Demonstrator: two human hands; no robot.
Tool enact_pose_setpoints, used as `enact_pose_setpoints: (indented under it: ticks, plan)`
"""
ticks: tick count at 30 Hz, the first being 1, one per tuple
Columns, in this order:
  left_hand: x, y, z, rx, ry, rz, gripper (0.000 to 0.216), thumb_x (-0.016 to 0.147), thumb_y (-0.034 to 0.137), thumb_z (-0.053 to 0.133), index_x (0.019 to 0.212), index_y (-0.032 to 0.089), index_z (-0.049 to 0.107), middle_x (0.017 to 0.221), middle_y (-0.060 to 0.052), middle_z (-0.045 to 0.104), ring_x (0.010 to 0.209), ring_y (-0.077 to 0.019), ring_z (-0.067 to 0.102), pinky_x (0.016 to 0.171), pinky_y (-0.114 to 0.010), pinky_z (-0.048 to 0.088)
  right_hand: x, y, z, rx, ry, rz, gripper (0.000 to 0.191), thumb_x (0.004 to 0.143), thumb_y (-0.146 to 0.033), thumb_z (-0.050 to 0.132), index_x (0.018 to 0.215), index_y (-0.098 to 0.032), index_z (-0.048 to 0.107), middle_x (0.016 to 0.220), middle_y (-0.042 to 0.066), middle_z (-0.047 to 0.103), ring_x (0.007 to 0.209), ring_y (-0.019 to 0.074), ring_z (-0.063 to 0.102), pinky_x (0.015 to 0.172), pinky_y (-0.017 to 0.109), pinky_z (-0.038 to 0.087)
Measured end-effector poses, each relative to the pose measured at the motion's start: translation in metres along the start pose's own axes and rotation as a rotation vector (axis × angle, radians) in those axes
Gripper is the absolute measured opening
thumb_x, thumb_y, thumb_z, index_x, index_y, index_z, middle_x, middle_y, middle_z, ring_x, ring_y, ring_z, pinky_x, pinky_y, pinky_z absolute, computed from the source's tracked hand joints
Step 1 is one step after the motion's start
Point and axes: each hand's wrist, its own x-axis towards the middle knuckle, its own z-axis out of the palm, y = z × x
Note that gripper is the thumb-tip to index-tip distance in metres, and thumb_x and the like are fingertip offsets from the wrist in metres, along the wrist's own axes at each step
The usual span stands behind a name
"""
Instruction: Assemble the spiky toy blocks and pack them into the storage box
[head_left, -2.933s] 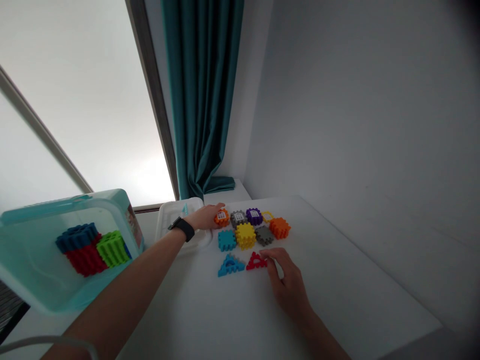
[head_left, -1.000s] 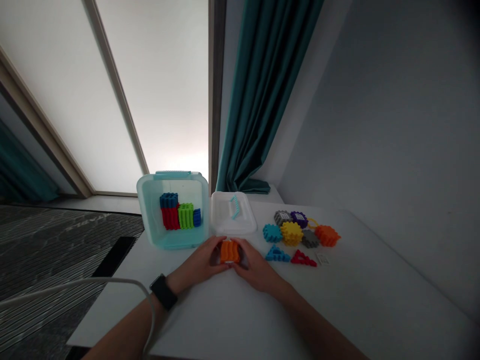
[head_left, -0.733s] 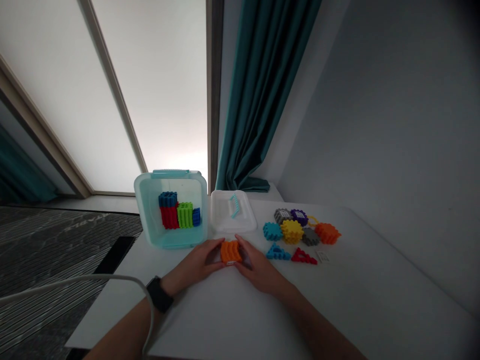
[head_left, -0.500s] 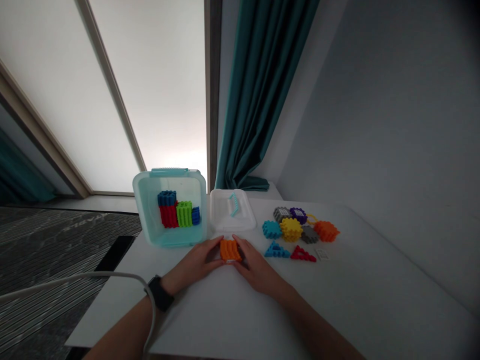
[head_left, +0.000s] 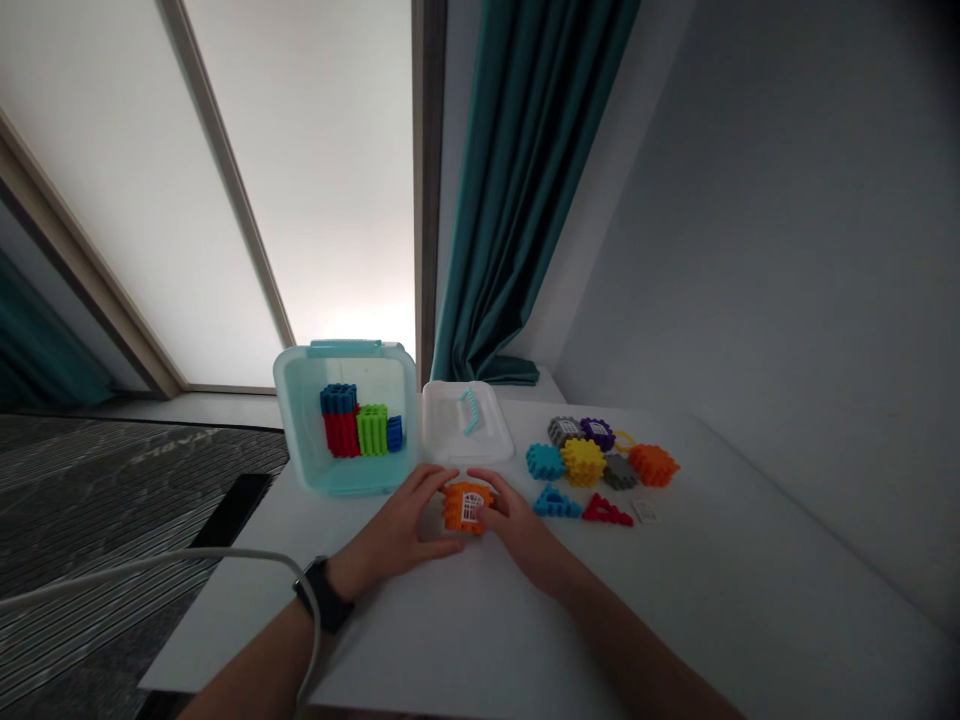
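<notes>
An orange toothed block with a white window sticker on the face towards me sits low over the white table, held between both hands. My left hand, with a black watch on its wrist, grips its left side with the fingers curled round. My right hand grips its right side. Behind them stands a turquoise plastic box tipped on its side, with blue, red and green blocks stacked inside. Its white lid lies beside it.
To the right lies a cluster of blocks: blue, yellow, grey, orange, purple, plus a blue triangle and a red triangle. A teal curtain hangs behind; a white cable crosses my left arm.
My left hand took the orange block from the cluster and brought it near me, where my right hand joined it. The block has since been turned so its window sticker faces me.
</notes>
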Motion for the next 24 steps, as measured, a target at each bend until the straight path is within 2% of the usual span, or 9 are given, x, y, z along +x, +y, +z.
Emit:
enact_pose_setpoints:
  ticks: [2, 6, 10, 14, 17, 20, 22, 24]
  plan:
    - [-0.001, 0.000, 0.000, 0.037, 0.014, 0.061, 0.070, 0.081, 0.038, 0.075, 0.142, 0.025, 0.044, 0.135, -0.011, 0.051, 0.122, -0.0285, 0.052, 0.102, -0.044, 0.047, 0.000, -0.002, 0.001, 0.084, 0.006, 0.014, 0.052, 0.081, -0.030, 0.066, 0.130, -0.022, 0.050, 0.100, 0.004, 0.068, 0.084, 0.0170, 0.063, 0.073, 0.029, 0.049]
    - [-0.002, 0.000, 0.002, 0.031, 0.062, 0.083, 0.059, 0.088, 0.037, 0.068, 0.140, 0.024, 0.044, 0.128, -0.011, 0.055, 0.114, -0.0270, 0.056, 0.098, -0.044, 0.050, 0.001, -0.006, 0.006, 0.281, -0.084, 0.044, 0.045, 0.078, -0.034, 0.071, 0.119, -0.020, 0.056, 0.100, 0.005, 0.067, 0.079, 0.0155, 0.061, 0.061, 0.025, 0.046]
    - [-0.002, 0.001, 0.002, 0.040, 0.102, 0.087, 0.062, 0.086, 0.043, 0.070, 0.139, 0.023, 0.045, 0.126, -0.011, 0.056, 0.115, -0.0282, 0.056, 0.099, -0.045, 0.049, 0.003, -0.011, 0.016, 0.328, -0.136, 0.089, 0.043, 0.077, -0.036, 0.074, 0.113, -0.019, 0.059, 0.095, 0.005, 0.066, 0.074, 0.0144, 0.060, 0.058, 0.024, 0.046]
    - [-0.008, 0.003, -0.006, 0.087, 0.062, 0.072, 0.071, 0.082, 0.046, 0.073, 0.142, 0.023, 0.043, 0.129, -0.013, 0.056, 0.118, -0.0306, 0.055, 0.102, -0.048, 0.047, 0.005, -0.012, 0.024, 0.314, -0.142, 0.084, 0.040, 0.077, -0.037, 0.073, 0.111, -0.019, 0.060, 0.095, 0.005, 0.065, 0.073, 0.0142, 0.059, 0.058, 0.024, 0.045]
    - [-0.018, 0.003, -0.014, 0.035, 0.017, 0.054, 0.081, 0.079, 0.044, 0.077, 0.147, 0.026, 0.037, 0.133, -0.012, 0.054, 0.119, -0.0311, 0.054, 0.103, -0.049, 0.046, 0.005, -0.011, 0.027, 0.289, -0.163, 0.094, 0.039, 0.078, -0.039, 0.071, 0.108, -0.019, 0.059, 0.093, 0.005, 0.065, 0.072, 0.0147, 0.058, 0.059, 0.025, 0.045]
    - [-0.029, 0.002, -0.018, -0.133, 0.039, -0.061, 0.071, 0.087, 0.042, 0.068, 0.148, 0.025, 0.036, 0.130, -0.012, 0.056, 0.114, -0.0278, 0.056, 0.100, -0.046, 0.048, 0.005, -0.010, 0.027, 0.211, -0.135, 0.079, 0.042, 0.078, -0.041, 0.070, 0.111, -0.019, 0.058, 0.096, 0.006, 0.065, 0.076, 0.0158, 0.059, 0.061, 0.026, 0.045]
    - [-0.032, 0.001, -0.019, -0.292, 0.058, -0.188, 0.055, 0.096, 0.043, 0.053, 0.145, 0.023, 0.039, 0.122, -0.011, 0.060, 0.107, -0.0244, 0.060, 0.095, -0.043, 0.050, 0.007, -0.008, 0.027, 0.096, -0.084, 0.039, 0.045, 0.080, -0.041, 0.068, 0.118, -0.020, 0.055, 0.097, 0.005, 0.066, 0.080, 0.0167, 0.060, 0.063, 0.027, 0.046]
    - [-0.032, 0.001, -0.018, -0.431, 0.043, -0.280, 0.049, 0.099, 0.046, 0.046, 0.141, 0.020, 0.044, 0.114, -0.010, 0.063, 0.101, -0.0227, 0.062, 0.090, -0.042, 0.052, 0.010, -0.007, 0.028, -0.044, -0.050, -0.010, 0.048, 0.082, -0.039, 0.065, 0.124, -0.022, 0.050, 0.098, 0.004, 0.066, 0.082, 0.0172, 0.061, 0.067, 0.029, 0.048]
